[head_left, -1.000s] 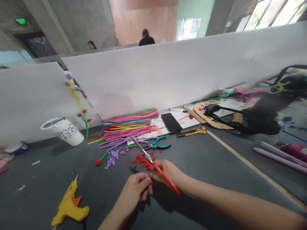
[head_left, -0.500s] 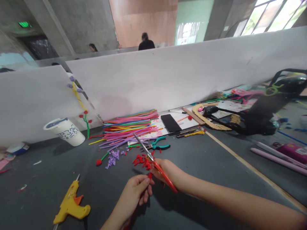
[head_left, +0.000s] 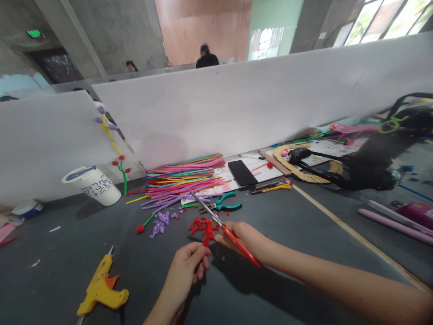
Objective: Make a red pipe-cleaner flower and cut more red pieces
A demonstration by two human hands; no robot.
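Note:
My left hand (head_left: 191, 262) pinches a red pipe cleaner (head_left: 205, 242), its tip pointing up toward the far side of the table. My right hand (head_left: 241, 239) grips red-handled scissors (head_left: 233, 237), their blades slanting up and left above the cut pieces. Below the blades lies a pile of short red pieces (head_left: 199, 225). Left of it are short purple pieces (head_left: 160, 223). Just behind the scissors rest teal-handled pliers (head_left: 225, 204). A bundle of coloured pipe cleaners (head_left: 182, 178) lies farther back.
A yellow glue gun (head_left: 101, 286) lies at the front left, and a white cup (head_left: 93, 185) leans behind it. A black phone (head_left: 241, 173) and a yellow cutter (head_left: 274, 186) lie behind my right hand. A black stand (head_left: 365, 158) is at right. White partition (head_left: 237, 108) closes the back.
My hands have moved apart: the left slightly left and down, the right with the scissors to the right. More of the red pipe cleaner's tip shows.

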